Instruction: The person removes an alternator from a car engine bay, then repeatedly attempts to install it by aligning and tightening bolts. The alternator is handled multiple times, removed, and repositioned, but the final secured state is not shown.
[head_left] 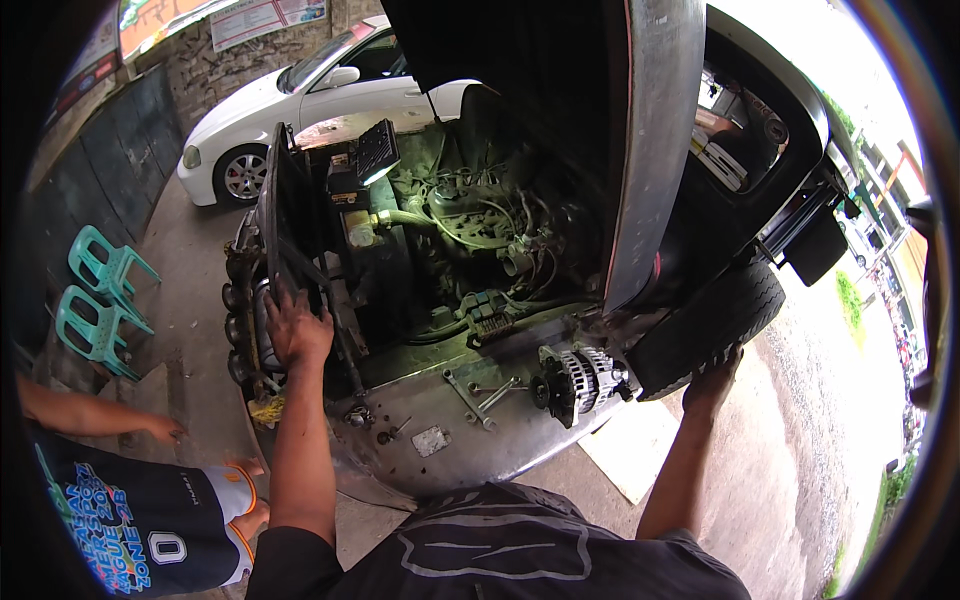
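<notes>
My left hand (297, 328), darkened with grime, lies with its fingers spread on the dark front edge of a vehicle's open engine bay. Over at the right, my right hand (710, 388) rests against the tread of a black tyre (715, 325); its fingers look stretched out, though partly in shadow. Neither hand holds anything. Between them, on the worn metal fender (400, 395), sits a silver alternator (585, 382). Wrenches (468, 398) lie crossed just left of it. Small loose parts (358, 416) and a pale rectangular piece (432, 441) are scattered nearer my left arm.
The engine (480, 215) fills the bay under a raised hood (655, 150). Another person's arm (100, 412) reaches in at the lower left. Green plastic chairs (95, 325) stand beyond, and a white car (320, 100) is parked behind. A flat board (630, 448) lies on the ground.
</notes>
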